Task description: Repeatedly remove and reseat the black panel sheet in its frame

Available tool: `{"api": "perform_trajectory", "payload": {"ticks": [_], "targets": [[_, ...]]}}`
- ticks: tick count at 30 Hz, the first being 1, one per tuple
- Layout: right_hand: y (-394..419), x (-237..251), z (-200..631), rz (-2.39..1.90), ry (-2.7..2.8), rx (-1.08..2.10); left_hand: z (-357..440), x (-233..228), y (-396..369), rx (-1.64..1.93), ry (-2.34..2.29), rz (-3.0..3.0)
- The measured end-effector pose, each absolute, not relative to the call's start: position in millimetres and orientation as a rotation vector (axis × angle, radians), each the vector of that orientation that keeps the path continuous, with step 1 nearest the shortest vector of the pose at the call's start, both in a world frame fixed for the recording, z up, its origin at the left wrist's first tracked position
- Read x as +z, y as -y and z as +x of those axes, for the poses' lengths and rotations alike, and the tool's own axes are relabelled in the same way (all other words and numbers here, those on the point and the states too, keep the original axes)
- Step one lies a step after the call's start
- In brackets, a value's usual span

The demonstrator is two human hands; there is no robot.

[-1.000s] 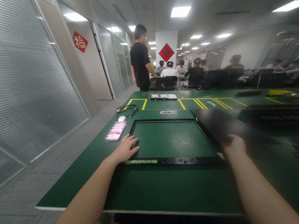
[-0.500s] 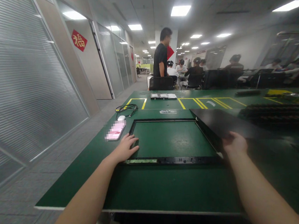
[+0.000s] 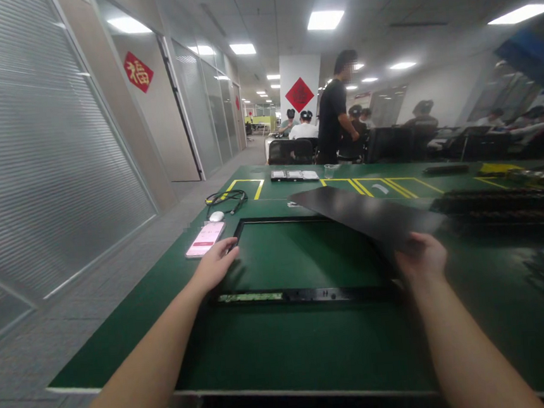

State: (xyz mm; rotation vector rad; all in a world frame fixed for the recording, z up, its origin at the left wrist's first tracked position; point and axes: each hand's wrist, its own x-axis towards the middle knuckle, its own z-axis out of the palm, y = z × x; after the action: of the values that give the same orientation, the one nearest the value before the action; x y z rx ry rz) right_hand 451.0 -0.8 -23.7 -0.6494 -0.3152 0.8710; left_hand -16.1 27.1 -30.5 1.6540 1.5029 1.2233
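At nine o'clock from the middle of the green bench (image 3: 285, 349) we see a phone (image 3: 204, 239) lying flat with its pink screen up, and just beyond it, toward eleven o'clock, a small white mouse (image 3: 216, 216) and a coil of black cable (image 3: 226, 199). Our left hand (image 3: 215, 265) lies palm down on the left edge of the black frame (image 3: 303, 295), its fingers (image 3: 228, 246) spread loosely and closed on nothing, the tips near the phone without touching it. The frame lies flat on the bench, an empty rectangle with the green surface showing through its middle; a pale strip runs along the left part of its near rail.

Toward three o'clock from the frame, our right hand (image 3: 422, 255) grips the near corner of a thin black panel (image 3: 365, 211). Its fingers are closed on the panel's edge, the thumb on top. The panel is raised off the bench and tilted, with its far corner reaching out over the frame's right and far side, casting a shadow into the frame's opening.

At twelve o'clock, beyond yellow floor-style markings on the bench, a flat tray of small parts (image 3: 297, 175) sits near the far edge. At two o'clock a long dark stack (image 3: 500, 204) lies along the bench. Behind the bench a person in a black shirt (image 3: 334, 119) stands beside seated people at other desks.
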Motion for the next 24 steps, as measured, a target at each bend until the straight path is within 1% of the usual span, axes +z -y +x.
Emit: {"api": "perform_trajectory", "payload": {"ticks": [5,9,14,19,24], "targets": [[6.0,-18.7,442.0,-0.601,0.362,1.02,-8.0,-16.4,-21.0,1.392,-1.2,0.979],[4.5,-26.1,450.4,-0.658,0.429,1.113,-9.7,-0.3,-13.6,1.388,-0.886,0.705],[4.9,-28.9,452.1,-0.797,0.53,1.151,-19.1,9.1,-10.7,1.402,-0.731,0.578],[8.4,-24.0,441.2,-0.934,0.549,1.158,-22.0,10.3,-11.2,1.379,-0.776,0.541],[9.5,-22.9,435.2,-0.982,0.602,1.226,-19.6,13.0,-9.6,1.348,-0.861,0.631]]}}
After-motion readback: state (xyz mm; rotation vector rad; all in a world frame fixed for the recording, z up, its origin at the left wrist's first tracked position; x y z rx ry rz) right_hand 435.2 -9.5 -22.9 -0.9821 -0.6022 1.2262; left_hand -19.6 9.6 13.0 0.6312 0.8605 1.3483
